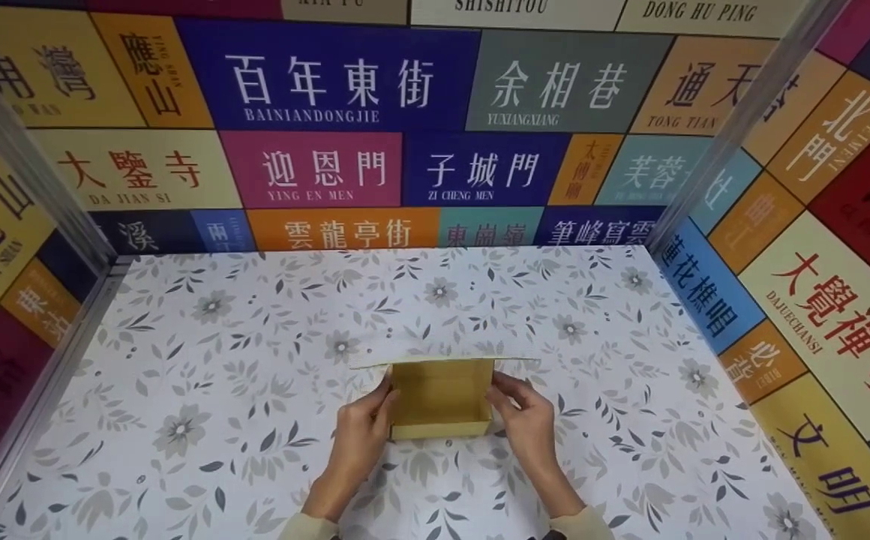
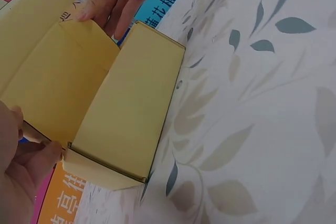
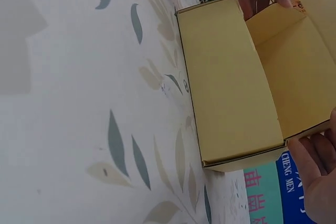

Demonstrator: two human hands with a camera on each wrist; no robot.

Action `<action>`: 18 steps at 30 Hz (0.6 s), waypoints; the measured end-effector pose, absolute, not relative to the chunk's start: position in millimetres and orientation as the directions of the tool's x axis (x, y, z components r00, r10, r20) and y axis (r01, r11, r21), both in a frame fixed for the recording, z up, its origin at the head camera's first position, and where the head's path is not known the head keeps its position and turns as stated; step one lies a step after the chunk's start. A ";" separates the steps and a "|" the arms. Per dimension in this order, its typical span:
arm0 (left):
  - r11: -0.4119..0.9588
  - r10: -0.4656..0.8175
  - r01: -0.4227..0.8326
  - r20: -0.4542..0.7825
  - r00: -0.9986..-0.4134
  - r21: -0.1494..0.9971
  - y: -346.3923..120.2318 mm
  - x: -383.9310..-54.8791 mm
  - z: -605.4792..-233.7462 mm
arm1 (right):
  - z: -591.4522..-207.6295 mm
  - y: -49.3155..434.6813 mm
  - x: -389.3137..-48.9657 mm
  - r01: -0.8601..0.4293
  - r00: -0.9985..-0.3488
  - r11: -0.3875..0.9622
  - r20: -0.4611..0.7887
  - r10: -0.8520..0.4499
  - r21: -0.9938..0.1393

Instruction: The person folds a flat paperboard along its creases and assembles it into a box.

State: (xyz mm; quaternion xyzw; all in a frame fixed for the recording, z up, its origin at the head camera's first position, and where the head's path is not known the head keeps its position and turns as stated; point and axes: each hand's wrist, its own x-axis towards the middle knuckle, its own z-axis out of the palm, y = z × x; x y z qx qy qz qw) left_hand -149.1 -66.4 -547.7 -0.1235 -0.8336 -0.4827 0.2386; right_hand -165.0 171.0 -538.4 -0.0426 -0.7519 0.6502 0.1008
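A small yellow cardboard box (image 1: 441, 430) stands on the table near its front, with its inside bare. Its lid (image 1: 446, 361) is up at the back and appears nearly edge-on in the head view. My left hand (image 1: 360, 426) pinches the box's left side wall between thumb and fingers. On the opposite wall, my right hand (image 1: 528, 421) does the same, its thumb toward the inside. In the left wrist view, the box's front panel (image 2: 128, 100) is close over the tabletop, and the lid's rounded flap (image 2: 37, 17) spreads beyond the walls.
The white tabletop (image 1: 255, 360) has a grey leaf and flower print. Upright panels (image 1: 322, 82) with coloured blocks of lettering enclose the back and both sides. Metal posts (image 1: 735, 112) stand at the back corners.
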 end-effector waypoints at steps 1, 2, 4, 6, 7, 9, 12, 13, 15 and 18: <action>0.504 -0.021 0.446 0.526 -0.850 0.740 -67.0 -148.6 -548.8 | -539.3 171.6 -164.3 -0.067 -0.975 0.167 0.099 0.197 -0.984; 0.505 -0.017 0.456 0.536 -0.844 0.733 -67.5 -148.4 -550.0 | -540.1 172.2 -163.7 -0.066 -0.975 0.181 0.102 0.198 -0.981; 0.509 -0.013 0.479 0.562 -0.827 0.715 -68.7 -147.9 -552.1 | -541.7 173.2 -162.2 -0.063 -0.974 0.201 0.104 0.199 -0.977; 0.512 -0.008 0.488 0.572 -0.820 0.707 -69.7 -147.0 -554.2 | -543.5 173.8 -160.5 -0.058 -0.974 0.221 0.103 0.202 -0.974; 0.521 -0.006 0.491 0.578 -0.816 0.698 -70.1 -146.6 -555.0 | -544.4 174.1 -159.4 -0.056 -0.974 0.230 0.104 0.203 -0.972; 0.545 -0.004 0.483 0.578 -0.816 0.685 -70.4 -145.8 -556.2 | -546.6 175.0 -157.1 -0.052 -0.972 0.248 0.105 0.208 -0.967; 0.583 -0.009 0.441 0.548 -0.837 0.683 -70.5 -144.1 -556.5 | -549.9 176.1 -154.0 -0.048 -0.974 0.258 0.102 0.201 -0.965; 0.594 -0.013 0.422 0.533 -0.846 0.685 -70.4 -143.3 -556.5 | -551.0 176.7 -153.1 -0.045 -0.975 0.258 0.098 0.198 -0.965; 0.605 -0.026 0.376 0.489 -0.872 0.702 -70.1 -140.8 -555.7 | -552.8 177.6 -151.2 -0.033 -0.978 0.253 0.084 0.192 -0.967; 0.601 -0.046 0.303 0.410 -0.911 0.740 -69.0 -136.1 -554.9 | -555.2 179.1 -148.3 -0.021 -0.980 0.249 0.069 0.187 -0.968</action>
